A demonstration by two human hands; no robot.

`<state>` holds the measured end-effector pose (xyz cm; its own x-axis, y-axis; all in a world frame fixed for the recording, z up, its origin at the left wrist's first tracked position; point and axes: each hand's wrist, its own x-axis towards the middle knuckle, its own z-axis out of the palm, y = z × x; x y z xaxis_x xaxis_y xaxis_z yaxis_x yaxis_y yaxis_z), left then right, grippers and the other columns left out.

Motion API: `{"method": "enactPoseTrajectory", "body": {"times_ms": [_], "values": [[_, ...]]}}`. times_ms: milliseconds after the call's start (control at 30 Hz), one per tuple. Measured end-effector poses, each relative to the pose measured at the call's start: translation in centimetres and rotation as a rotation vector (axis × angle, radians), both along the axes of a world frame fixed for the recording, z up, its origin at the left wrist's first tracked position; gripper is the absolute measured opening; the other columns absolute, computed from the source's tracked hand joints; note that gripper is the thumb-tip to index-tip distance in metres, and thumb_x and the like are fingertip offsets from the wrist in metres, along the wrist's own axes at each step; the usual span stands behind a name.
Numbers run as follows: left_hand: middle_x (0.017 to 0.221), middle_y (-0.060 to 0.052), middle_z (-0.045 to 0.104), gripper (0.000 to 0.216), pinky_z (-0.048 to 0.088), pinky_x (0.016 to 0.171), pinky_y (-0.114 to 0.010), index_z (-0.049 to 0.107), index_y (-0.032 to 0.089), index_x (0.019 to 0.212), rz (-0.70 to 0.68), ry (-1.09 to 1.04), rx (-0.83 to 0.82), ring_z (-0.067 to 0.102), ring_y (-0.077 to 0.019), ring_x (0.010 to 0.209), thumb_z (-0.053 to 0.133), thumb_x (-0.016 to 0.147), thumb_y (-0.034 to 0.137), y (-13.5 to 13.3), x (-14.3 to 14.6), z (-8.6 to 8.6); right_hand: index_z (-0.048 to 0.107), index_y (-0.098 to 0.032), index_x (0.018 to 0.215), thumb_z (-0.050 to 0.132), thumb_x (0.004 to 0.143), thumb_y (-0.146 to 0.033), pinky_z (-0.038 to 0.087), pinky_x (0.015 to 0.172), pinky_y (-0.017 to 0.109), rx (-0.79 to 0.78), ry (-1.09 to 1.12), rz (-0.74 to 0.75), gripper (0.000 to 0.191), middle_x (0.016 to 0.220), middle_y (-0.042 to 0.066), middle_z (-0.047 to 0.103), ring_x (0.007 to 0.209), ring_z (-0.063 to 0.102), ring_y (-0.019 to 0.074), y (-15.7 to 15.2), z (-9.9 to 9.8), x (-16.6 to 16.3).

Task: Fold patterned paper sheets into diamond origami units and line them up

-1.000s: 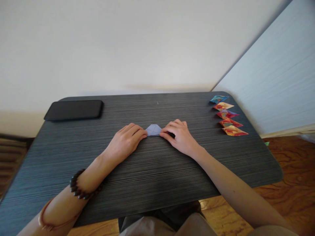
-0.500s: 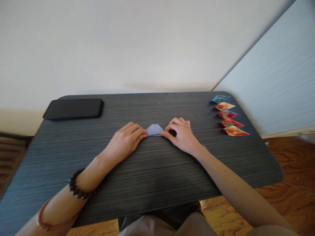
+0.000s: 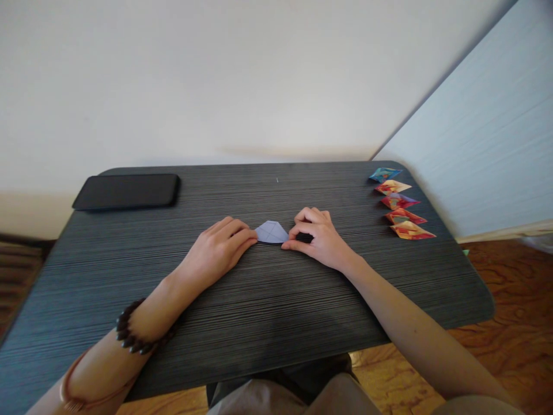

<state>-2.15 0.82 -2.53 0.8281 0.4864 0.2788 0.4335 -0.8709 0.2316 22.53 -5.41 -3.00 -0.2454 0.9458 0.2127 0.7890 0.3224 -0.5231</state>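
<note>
A small folded piece of paper, pale lavender with crease lines, lies at the middle of the dark table. Its far edge is short and flat, and its sides slope out to two points. My left hand pinches the left point between thumb and fingers. At the right point, my right hand has its thumb and curled index finger closed on the paper's corner. Both hands rest low over the tabletop, and their fingertips hide the paper's outer tips.
Several colourful folded paper pieces stand in a row along the right side of the table. A black phone-like slab lies at the back left. A pale wall rises behind, with a light panel at right.
The near edge of the paper looks more bowed than before, and its dark slit no longer shows. My right thumb has shifted slightly down, toward me.
</note>
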Motion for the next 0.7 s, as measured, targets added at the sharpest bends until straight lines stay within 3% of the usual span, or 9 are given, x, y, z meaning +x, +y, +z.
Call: {"method": "enactPoseTrajectory", "body": {"times_ms": [233, 367, 700], "values": [[0.088, -0.007, 0.062, 0.016, 0.048, 0.08, -0.036, 0.061, 0.015, 0.094, 0.033, -0.022, -0.055, 0.055, -0.0187, 0.084, 0.047, 0.092, 0.024, -0.1, 0.26, 0.01, 0.067, -0.021, 0.08, 0.049, 0.09, -0.045, 0.032, 0.081, 0.034, -0.028, -0.024, -0.001, 0.031, 0.089, 0.003, 0.052, 0.087, 0.049, 0.0167, -0.09, 0.14, -0.02], [0.087, -0.007, 0.061, 0.017, 0.048, 0.079, -0.036, 0.061, 0.015, 0.094, 0.028, -0.023, -0.043, 0.055, -0.0188, 0.084, 0.046, 0.093, 0.024, -0.13, 0.33, 0.0, 0.065, -0.021, 0.083, 0.056, 0.085, -0.048, 0.033, 0.082, 0.035, -0.016, -0.014, 0.041, 0.029, 0.092, 0.004, 0.051, 0.09, 0.05, 0.0174, -0.28, 0.33, -0.02], [0.086, -0.006, 0.06, 0.018, 0.046, 0.078, -0.035, 0.058, 0.016, 0.09, 0.076, 0.022, -0.114, 0.053, -0.0186, 0.081, 0.043, 0.094, 0.026, -0.18, 0.47, 0.34, 0.062, -0.018, 0.076, 0.052, 0.089, -0.041, 0.036, 0.081, 0.036, -0.063, -0.086, -0.066, 0.028, 0.099, 0.005, 0.053, 0.093, 0.05, 0.0191, -0.08, 0.25, -0.86]]}}
